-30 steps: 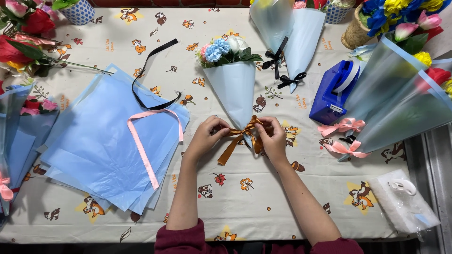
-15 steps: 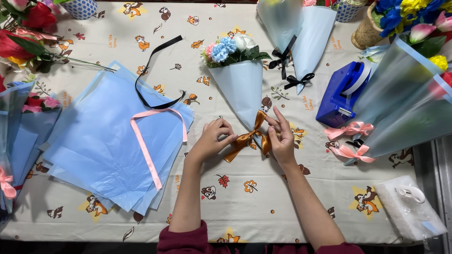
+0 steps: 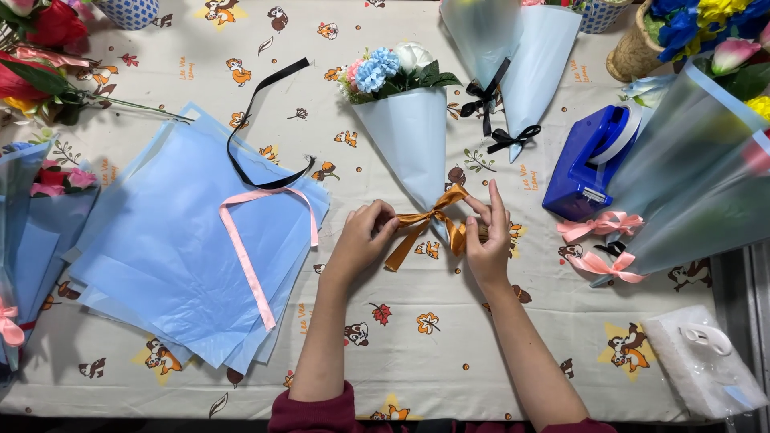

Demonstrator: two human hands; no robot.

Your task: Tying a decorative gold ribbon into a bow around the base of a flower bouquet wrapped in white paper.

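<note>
Two hands work at the narrow end of a pale blue paper cone bouquet (image 3: 413,136) lying on the patterned tablecloth (image 3: 417,353), flowers pointing away. An orange ribbon (image 3: 429,224) is knotted around the cone's tip. To seat the bow well, judging from this view, both sides should be drawn evenly outward. The left hand (image 3: 362,238), wrist straight, has its fingers pinched together on one ribbon end; the right hand (image 3: 486,240) appears clamped on the opposite loop, index finger raised, though the thumb is hidden.
</note>
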